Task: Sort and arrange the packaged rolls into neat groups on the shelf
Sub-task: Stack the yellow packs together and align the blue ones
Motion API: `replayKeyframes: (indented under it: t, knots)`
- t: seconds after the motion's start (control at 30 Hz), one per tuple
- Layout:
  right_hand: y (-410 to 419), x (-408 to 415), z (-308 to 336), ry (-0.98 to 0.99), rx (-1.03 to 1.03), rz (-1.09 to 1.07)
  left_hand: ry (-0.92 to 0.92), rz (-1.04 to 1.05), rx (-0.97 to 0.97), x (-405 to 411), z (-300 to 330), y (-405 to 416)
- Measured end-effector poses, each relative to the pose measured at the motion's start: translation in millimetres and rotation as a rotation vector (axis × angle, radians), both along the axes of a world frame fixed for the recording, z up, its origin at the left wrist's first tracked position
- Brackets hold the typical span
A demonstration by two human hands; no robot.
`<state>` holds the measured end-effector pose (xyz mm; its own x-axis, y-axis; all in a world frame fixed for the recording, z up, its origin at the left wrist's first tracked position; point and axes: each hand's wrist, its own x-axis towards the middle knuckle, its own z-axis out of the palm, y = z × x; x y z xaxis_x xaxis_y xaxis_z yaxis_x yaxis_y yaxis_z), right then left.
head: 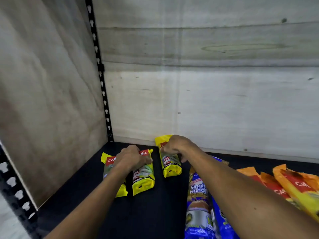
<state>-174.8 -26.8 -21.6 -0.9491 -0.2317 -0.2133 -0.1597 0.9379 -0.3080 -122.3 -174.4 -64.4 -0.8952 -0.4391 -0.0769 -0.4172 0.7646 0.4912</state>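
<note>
Yellow rolls (143, 176) | both hands gripping them | bare shelf (155, 213) in front

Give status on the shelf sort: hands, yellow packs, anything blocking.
Left hand pressing on two yellow packs lying side by side. Right hand closed on third yellow pack, apart from the pair. Blue packs under right forearm; gap between groups unobstructed.
</note>
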Motion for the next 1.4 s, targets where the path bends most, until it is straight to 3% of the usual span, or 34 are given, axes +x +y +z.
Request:
replayKeyframes:
  t: [0.47, 1.03, 1.4]
  knots:
    - [-7.0, -8.6, -12.0, -0.072, 0.067, -0.004, 0.028, -0.030, 0.107, -14.7, -5.5, -12.4]
    - [20.6, 78.6, -14.0, -0.102, -0.070, -0.102, -0.008, -0.159, 0.082, 41.3, 2.0, 10.9]
    - [19.4, 107.3, -15.2, -0.077, -0.061, -0.111, 0.104, -0.129, 0.082, 65.9, -2.0, 8.6]
